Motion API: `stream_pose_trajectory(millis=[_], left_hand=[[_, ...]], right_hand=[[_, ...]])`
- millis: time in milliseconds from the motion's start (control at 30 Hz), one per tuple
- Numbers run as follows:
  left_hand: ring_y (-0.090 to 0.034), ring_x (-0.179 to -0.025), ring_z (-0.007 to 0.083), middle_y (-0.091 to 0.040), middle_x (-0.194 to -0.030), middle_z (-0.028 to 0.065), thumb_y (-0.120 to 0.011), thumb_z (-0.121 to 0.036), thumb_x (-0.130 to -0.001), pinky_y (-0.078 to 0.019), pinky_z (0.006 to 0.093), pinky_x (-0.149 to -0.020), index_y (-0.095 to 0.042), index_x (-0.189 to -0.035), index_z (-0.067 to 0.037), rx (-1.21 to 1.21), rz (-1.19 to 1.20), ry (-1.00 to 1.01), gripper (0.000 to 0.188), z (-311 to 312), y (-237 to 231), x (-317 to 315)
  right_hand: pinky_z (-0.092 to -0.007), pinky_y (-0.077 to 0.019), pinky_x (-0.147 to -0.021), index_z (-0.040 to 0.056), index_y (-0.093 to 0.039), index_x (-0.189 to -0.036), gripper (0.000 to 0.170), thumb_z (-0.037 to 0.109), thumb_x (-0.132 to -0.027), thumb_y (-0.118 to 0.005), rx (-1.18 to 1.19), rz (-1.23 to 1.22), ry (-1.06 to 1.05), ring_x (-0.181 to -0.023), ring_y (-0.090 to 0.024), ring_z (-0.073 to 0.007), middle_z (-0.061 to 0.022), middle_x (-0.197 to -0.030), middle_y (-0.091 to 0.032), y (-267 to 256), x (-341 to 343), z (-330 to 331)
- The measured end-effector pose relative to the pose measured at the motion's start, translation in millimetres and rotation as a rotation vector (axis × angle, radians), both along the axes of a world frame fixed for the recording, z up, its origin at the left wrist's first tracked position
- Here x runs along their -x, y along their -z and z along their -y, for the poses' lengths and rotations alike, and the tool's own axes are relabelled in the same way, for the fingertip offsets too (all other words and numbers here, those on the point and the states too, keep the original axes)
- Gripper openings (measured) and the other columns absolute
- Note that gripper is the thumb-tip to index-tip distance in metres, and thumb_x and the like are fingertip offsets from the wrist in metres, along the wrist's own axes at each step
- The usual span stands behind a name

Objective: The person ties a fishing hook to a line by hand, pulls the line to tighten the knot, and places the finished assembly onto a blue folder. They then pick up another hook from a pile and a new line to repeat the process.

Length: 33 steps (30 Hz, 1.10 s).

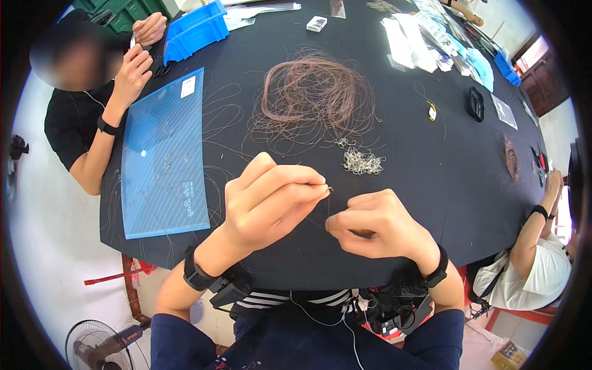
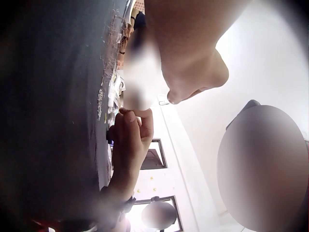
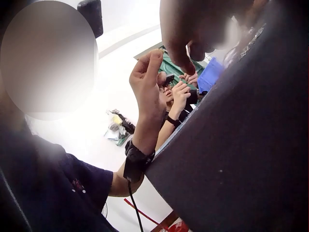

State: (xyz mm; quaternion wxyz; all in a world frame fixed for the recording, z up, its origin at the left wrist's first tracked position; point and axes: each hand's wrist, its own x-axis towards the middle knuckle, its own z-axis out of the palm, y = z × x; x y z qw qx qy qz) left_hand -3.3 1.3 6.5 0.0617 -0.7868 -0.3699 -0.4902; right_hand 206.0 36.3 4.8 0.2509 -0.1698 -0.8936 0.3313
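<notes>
My left hand [image 1: 265,206] is raised over the black table and pinches a small hook-like metal piece [image 1: 330,189] between thumb and fingertips. A hair-thin line hangs from that piece toward my right hand [image 1: 379,225]. The right hand is curled beside it, thumb against forefinger, where the line runs in; its grip is mostly hidden by its own fingers. Just beyond the hands lies a heap of small bent-wire metal pieces [image 1: 362,161]. Behind it spreads a large tangled coil of thin brown line [image 1: 314,98].
A blue plastic folder [image 1: 163,160] with loose thin strands lies on the table [image 1: 431,203] at left. Farther off stand a blue bin [image 1: 194,31], a small white box [image 1: 316,23], a black tray [image 1: 475,103] and plastic packets [image 1: 407,43]. People sit at both sides.
</notes>
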Motion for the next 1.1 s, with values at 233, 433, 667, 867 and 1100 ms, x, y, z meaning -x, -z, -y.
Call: stream_pose_trajectory(millis=[233,433,667,867,1100], left_hand=[[-0.049,-0.06,0.0132,-0.064,-0.082,-0.0008,-0.079,-0.002,-0.064,-0.0385,0.0237,-0.047,-0.065,-0.074,-0.006,0.002,-0.072,0.014,0.018,-3.0,5.2,-3.9],[-0.048,-0.063,0.0122,-0.061,-0.085,-0.0029,-0.075,-0.005,-0.062,-0.0412,0.0226,-0.046,-0.064,-0.074,-0.006,0.073,-0.211,0.106,0.016,-1.1,7.7,-4.5],[-0.043,-0.057,0.0089,-0.067,-0.087,-0.0055,-0.077,-0.01,-0.06,-0.0355,0.0222,-0.048,-0.071,-0.078,-0.011,0.124,-0.225,0.291,0.019,3.2,8.4,-5.3],[-0.044,-0.059,0.0088,-0.07,-0.088,-0.0047,-0.082,-0.006,-0.062,-0.0328,0.0231,-0.052,-0.073,-0.081,-0.014,0.186,0.034,0.325,0.023,9.6,4.9,-6.7],[-0.051,-0.065,0.013,-0.068,-0.086,0.0015,-0.081,0.0,-0.063,-0.0334,0.0258,-0.058,-0.069,-0.08,-0.009,0.096,0.063,0.093,0.023,6.7,1.2,-1.3]], right_hand=[[-0.0313,-0.0397,-0.043,0.0097,-0.066,-0.083,0.015,0.005,-0.068,-0.068,-0.038,-0.103,-0.044,-0.05,-0.051,-0.0162,-0.0012,-0.054,-0.052,-5.5,-2.2,0.3],[-0.0302,-0.0389,-0.044,0.0078,-0.065,-0.082,0.012,0.002,-0.072,-0.066,0.068,-0.125,0.001,-0.05,-0.052,-0.0167,-0.0026,-0.059,-0.056,-10.0,-6.6,-3.0],[-0.0245,-0.0259,-0.043,0.006,-0.065,-0.086,0.008,0.001,-0.079,-0.065,0.225,-0.195,0.32,-0.043,-0.028,-0.0053,0.0007,-0.049,-0.031,-8.0,-6.7,-6.2],[-0.026,-0.0265,-0.043,0.0077,-0.064,-0.084,0.006,0.005,-0.079,-0.067,0.228,-0.045,0.351,-0.043,-0.028,-0.0075,-0.001,-0.049,-0.026,0.9,-1.7,-6.9],[-0.0292,-0.0379,-0.047,0.0072,-0.064,-0.083,0.008,0.005,-0.076,-0.067,0.299,0.023,0.05,-0.045,-0.048,-0.0143,-0.0052,-0.053,-0.048,-0.4,2.1,-1.5]])
